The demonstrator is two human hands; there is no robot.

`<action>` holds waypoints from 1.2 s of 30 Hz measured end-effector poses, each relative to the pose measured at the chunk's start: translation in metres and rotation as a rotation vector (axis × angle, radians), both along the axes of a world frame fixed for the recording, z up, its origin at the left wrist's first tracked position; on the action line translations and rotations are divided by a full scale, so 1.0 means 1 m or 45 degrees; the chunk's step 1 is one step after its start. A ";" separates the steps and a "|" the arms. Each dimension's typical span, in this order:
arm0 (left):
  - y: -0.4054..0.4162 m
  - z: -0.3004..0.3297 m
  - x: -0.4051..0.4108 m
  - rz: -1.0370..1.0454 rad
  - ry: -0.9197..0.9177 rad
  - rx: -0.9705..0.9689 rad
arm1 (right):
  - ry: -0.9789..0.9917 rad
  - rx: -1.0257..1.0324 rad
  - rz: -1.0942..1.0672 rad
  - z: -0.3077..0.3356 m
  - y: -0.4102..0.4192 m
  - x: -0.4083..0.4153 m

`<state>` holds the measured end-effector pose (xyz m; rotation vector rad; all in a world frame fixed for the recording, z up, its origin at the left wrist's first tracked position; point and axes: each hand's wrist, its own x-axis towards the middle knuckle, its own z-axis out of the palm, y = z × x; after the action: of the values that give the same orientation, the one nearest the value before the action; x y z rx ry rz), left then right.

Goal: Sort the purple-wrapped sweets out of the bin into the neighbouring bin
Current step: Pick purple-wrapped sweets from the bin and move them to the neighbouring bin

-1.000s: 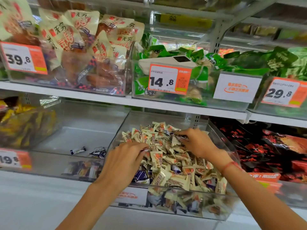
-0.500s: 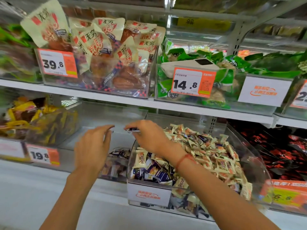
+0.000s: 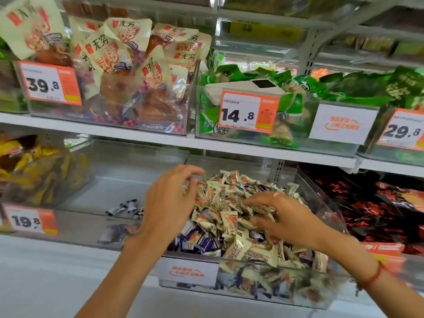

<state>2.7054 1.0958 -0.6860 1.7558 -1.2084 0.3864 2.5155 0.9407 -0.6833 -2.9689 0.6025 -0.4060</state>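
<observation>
A clear bin (image 3: 321, 196) on the lower shelf is heaped with cream-wrapped sweets (image 3: 231, 203), and purple-wrapped sweets (image 3: 202, 243) show near its front left. The neighbouring clear bin (image 3: 75, 228) to the left has a few purple-wrapped sweets (image 3: 125, 206) on its floor. My left hand (image 3: 169, 203) hovers over the heap's left edge with fingers loosely curled, holding nothing I can see. My right hand (image 3: 282, 216) reaches over the middle of the heap, fingers spread and touching the sweets.
Left of the near-empty bin stands a bin of yellow packs (image 3: 34, 171) with a 19.8 tag. A bin of red packs (image 3: 378, 207) is on the right. The shelf above (image 3: 160, 140) carries bins of snack packs with price tags 39.8, 14.8 and 29.8.
Both hands came back from over the left bin to the heaped bin. The sweet my right hand pinched half a second ago is no longer in it. The view shifted left.
</observation>
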 end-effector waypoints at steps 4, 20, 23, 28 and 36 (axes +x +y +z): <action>-0.023 -0.013 -0.035 -0.592 -0.081 0.624 | 0.199 0.212 0.102 -0.014 -0.016 -0.013; -0.039 -0.038 -0.029 -0.002 -0.510 0.700 | -0.096 -0.199 -0.349 0.014 -0.059 0.019; -0.045 -0.034 -0.034 0.004 -0.477 0.690 | -0.276 -0.085 -0.203 0.009 -0.034 -0.001; -0.057 -0.021 -0.033 -0.103 -0.427 0.629 | -0.004 -0.145 -0.052 -0.011 -0.026 0.012; -0.072 -0.008 -0.029 -0.261 -0.401 0.788 | 0.069 -0.266 -0.145 -0.018 -0.034 0.023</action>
<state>2.6764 1.0233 -0.6938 2.1064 -1.8631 0.1762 2.5382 0.9066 -0.7016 -3.1627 0.7836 -0.4230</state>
